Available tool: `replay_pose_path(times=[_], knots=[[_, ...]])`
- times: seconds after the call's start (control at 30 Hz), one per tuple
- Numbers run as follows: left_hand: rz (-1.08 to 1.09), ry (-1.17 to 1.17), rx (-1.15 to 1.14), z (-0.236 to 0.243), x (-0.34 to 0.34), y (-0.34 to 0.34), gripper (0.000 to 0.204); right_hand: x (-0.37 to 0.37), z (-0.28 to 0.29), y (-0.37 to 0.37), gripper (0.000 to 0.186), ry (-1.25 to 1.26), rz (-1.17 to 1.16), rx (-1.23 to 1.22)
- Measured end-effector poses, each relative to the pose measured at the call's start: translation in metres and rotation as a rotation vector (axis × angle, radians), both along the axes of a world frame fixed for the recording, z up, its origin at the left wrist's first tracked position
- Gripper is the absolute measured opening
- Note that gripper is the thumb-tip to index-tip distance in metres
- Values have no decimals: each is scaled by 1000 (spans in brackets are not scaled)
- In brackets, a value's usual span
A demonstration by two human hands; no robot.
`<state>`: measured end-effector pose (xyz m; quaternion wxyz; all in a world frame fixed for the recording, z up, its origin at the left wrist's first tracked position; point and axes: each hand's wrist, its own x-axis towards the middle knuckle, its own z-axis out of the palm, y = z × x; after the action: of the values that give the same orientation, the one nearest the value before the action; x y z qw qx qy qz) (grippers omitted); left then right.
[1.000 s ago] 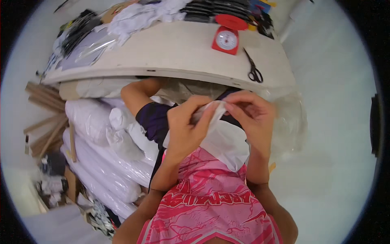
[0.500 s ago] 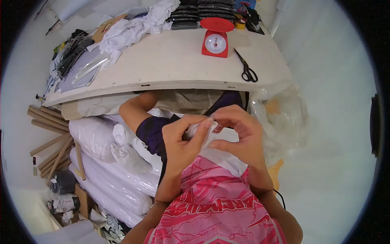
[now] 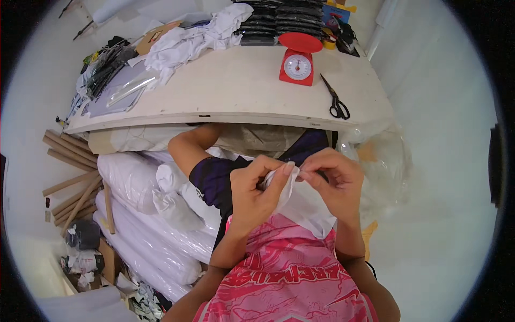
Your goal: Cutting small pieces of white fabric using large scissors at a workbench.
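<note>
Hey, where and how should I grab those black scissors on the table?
Probably by the handle loops of the scissors, coming from the near edge of the table with the right hand. They lie flat, loops toward you and blades pointing away, tip angled slightly left, so your fingers would likely meet the loops first.

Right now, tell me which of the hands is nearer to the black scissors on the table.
Right. The right hand is short of the table, almost in line with the black scissors; the left hand is also short of it, but farther left.
</note>
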<state>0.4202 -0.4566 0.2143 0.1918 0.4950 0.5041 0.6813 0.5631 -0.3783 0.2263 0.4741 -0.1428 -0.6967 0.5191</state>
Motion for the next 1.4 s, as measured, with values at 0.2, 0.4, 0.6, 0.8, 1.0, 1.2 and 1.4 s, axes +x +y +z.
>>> replay_pose_path(times=[0.2,0.4,0.6,0.8,1.0,1.2,1.4], knots=[[118,51,41,9,6,-2,13,-5,3,-16,34,-53,38,-127],[62,63,-10,2,-6,-6,14,-5,-12,-5,19,-58,40,-11],[-215,-11,-68,1,-8,-4,7,-4,-2,-6,10,27,96,-178],[-340,-90,-143,-6,-6,2,9,-5,-10,1,9,69,36,-113],[-362,-333,-176,-4,6,6,10,-4,-15,5,10,47,42,-180],[-500,-425,-147,-8,3,9,9,1,-18,12,15,134,147,-215],[-469,-400,-162,-11,1,10,9,-6,-17,13,14,155,215,-322]])
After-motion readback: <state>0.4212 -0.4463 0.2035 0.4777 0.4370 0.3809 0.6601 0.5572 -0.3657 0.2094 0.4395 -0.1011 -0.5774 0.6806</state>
